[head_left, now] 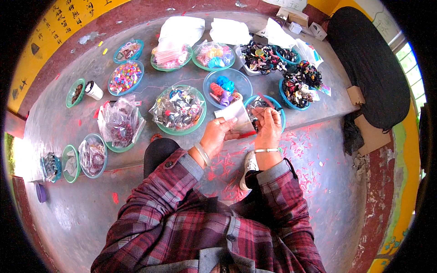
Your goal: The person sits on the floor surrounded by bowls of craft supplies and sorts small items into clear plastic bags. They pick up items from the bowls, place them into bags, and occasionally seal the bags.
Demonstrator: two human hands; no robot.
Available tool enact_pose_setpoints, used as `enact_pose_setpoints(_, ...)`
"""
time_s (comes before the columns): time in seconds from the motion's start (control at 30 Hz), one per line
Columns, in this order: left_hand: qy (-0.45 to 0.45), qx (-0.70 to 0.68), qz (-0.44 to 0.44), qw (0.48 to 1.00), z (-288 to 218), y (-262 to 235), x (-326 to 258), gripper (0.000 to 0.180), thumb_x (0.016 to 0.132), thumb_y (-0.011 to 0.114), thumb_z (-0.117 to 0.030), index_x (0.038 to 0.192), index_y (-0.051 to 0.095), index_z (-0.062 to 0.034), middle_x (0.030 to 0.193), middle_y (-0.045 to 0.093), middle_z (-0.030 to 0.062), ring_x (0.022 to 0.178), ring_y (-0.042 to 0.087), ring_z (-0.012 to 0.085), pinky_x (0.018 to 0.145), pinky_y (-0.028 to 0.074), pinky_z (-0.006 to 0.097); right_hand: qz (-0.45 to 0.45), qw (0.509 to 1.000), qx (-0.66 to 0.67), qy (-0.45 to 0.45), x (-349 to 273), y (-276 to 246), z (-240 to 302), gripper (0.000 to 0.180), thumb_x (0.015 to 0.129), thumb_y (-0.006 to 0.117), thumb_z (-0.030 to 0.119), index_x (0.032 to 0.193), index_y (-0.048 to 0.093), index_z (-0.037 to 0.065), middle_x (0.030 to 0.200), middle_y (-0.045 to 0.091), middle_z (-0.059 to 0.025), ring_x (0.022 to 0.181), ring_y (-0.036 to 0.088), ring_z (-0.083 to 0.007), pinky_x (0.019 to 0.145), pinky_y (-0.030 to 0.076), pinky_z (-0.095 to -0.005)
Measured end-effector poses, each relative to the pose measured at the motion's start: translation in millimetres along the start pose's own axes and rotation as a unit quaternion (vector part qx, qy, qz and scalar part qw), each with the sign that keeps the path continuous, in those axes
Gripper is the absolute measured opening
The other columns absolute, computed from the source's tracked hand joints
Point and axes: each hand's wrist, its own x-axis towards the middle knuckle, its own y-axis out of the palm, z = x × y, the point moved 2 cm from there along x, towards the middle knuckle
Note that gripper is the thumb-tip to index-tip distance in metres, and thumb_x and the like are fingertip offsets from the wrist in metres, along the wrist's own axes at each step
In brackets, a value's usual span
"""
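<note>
Between thumb and fingers, my left hand point(217, 136) grips a small translucent plastic bag point(235, 114), which is tilted and has a red edge along its lower side. My right hand point(269, 125) is closed in a pinch at the bag's right side. A thin, reddish see-through strip point(265, 100) rises above these fingers; whether they hold it or the bag's edge I cannot tell. Behind my right hand, and partly hidden by it, stands a blue bowl point(283, 119) with dark items. A clear blue bowl point(248, 86) beyond the bag holds blue, red and purple pieces.
Bowls of hair ties point(178, 109), bagged beads point(122, 127), colourful beads point(125, 77) and pink packets point(170, 55) spread over the raised ledge. At right sit bowls of dark accessories point(300, 86), cardboard point(371, 136) and a black oval object point(368, 68). Red scraps point(309, 159) litter the lower floor.
</note>
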Motion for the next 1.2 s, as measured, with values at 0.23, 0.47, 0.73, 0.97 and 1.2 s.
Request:
enact_pose_setpoints(0.23, 0.001, 0.041, 0.006, 0.999, -3, 3, -3, 0.021, 0.082, 0.060, -0.016, 0.093, 0.059, 0.0008, 0.086, 0.061, 0.0062, 0.071, 0.062, 0.0179, 0.062, 0.054, 0.028, -0.021, 0.996, 0.017, 0.087, 4, -6, 6, 0.006, 0.089, 0.050, 0.018, 0.088, 0.051, 0.012, 0.087, 0.063, -0.0039, 0.085, 0.061, -0.0174, 0.051, 0.036, -0.0218)
enact_pose_setpoints(0.47, 0.060, 0.113, -0.004, 0.992, -2, 9, -5, 0.024, 0.083, 0.059, -0.018, 0.093, 0.060, 0.0041, 0.086, 0.060, 0.0069, 0.072, 0.060, 0.0153, 0.060, 0.053, 0.026, -0.045, 0.984, 0.120, 0.122, 15, -22, -4, 0.006, 0.089, 0.048, 0.015, 0.091, 0.049, 0.009, 0.087, 0.061, -0.0078, 0.083, 0.062, -0.0227, 0.060, 0.047, -0.0257)
enact_pose_setpoints(0.73, 0.039, 0.048, -0.031, 0.998, 8, -3, 0, 0.022, 0.084, 0.057, -0.019, 0.096, 0.058, 0.0001, 0.089, 0.060, 0.0057, 0.076, 0.059, 0.0143, 0.065, 0.053, 0.028, -0.068, 0.984, 0.150, 0.071, 22, -32, 1, 0.011, 0.089, 0.048, 0.016, 0.094, 0.047, 0.006, 0.091, 0.060, -0.0110, 0.087, 0.060, -0.0251, 0.072, 0.051, -0.0306)
enact_pose_setpoints(0.97, 0.068, 0.044, -0.078, 0.994, 7, -21, 13, 0.017, 0.084, 0.057, -0.017, 0.092, 0.058, -0.0017, 0.084, 0.058, 0.0036, 0.075, 0.057, 0.0131, 0.061, 0.052, 0.026, -0.067, 0.985, 0.150, 0.044, 28, -37, 23, 0.014, 0.089, 0.047, 0.016, 0.097, 0.046, 0.005, 0.093, 0.059, -0.0140, 0.089, 0.059, -0.0275, 0.073, 0.051, -0.0320)
enact_pose_setpoints(1.2, 0.014, 0.049, -0.192, 0.980, 60, -71, 49, 0.013, 0.084, 0.053, -0.010, 0.093, 0.053, -0.0011, 0.091, 0.053, 0.0070, 0.078, 0.055, 0.0178, 0.064, 0.052, 0.030, -0.033, 0.989, 0.116, 0.082, 18, -31, 24, 0.011, 0.088, 0.050, 0.016, 0.091, 0.050, 0.006, 0.095, 0.057, -0.0112, 0.093, 0.057, -0.0254, 0.075, 0.050, -0.0297)
